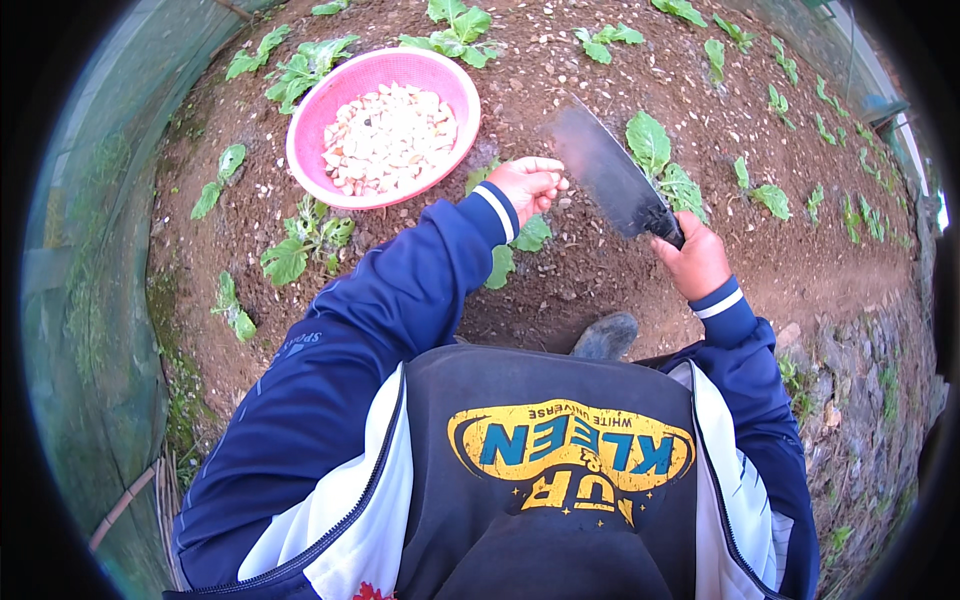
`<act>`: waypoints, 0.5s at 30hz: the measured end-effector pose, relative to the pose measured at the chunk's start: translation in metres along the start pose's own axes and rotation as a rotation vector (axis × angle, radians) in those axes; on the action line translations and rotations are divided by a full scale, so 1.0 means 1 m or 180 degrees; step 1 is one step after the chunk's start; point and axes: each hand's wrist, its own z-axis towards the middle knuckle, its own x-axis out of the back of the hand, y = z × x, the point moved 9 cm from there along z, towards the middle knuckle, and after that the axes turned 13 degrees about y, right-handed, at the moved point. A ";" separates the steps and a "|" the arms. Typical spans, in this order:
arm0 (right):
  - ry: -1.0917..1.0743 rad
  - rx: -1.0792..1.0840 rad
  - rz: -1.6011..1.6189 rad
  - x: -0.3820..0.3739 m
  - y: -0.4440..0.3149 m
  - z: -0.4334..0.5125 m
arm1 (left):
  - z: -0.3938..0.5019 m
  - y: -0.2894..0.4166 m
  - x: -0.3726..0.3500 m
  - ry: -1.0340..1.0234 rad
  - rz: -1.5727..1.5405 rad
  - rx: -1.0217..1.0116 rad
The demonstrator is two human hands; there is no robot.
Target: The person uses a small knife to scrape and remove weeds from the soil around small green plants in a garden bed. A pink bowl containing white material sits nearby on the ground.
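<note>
My right hand (697,255) grips the dark handle of a broad-bladed cleaver (611,169). Its blade slants up and left above the soil, with its far end blurred. Just left of the blade, my left hand (529,184) has its fingers curled in towards the thumb; whether something small sits inside them is hidden. Beyond that hand, to the upper left, a pink plastic basket (301,142) rests on the ground. Many pale pieces that look like garlic cloves (394,139) lie in it, along with a small dark bit.
Leafy green seedlings (287,259) grow across the brown soil (540,292), one plant (649,142) right behind the blade. Green netting (90,300) runs along the left side. A boot tip (609,335) stands before me, and a stony edge (855,390) lies at the right.
</note>
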 end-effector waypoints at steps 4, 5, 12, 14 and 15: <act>-0.0021 0.0068 -0.0102 -0.002 0.000 0.000 | 0.004 -0.001 0.002 0.0023 -0.0056 -0.0038; -0.0028 0.0049 -0.0134 -0.002 0.000 0.000 | 0.005 -0.001 0.003 0.0063 -0.0053 -0.0037; 0.0026 0.0087 -0.0092 0.002 -0.001 0.000 | 0.004 0.001 0.001 -0.0046 -0.0141 0.0001; -0.0026 0.0057 -0.0073 0.000 0.001 0.000 | 0.004 0.000 0.002 0.0005 -0.0195 0.0021; -0.0049 0.0037 -0.0063 -0.002 0.002 0.000 | 0.004 0.000 0.002 0.0029 -0.0218 0.0034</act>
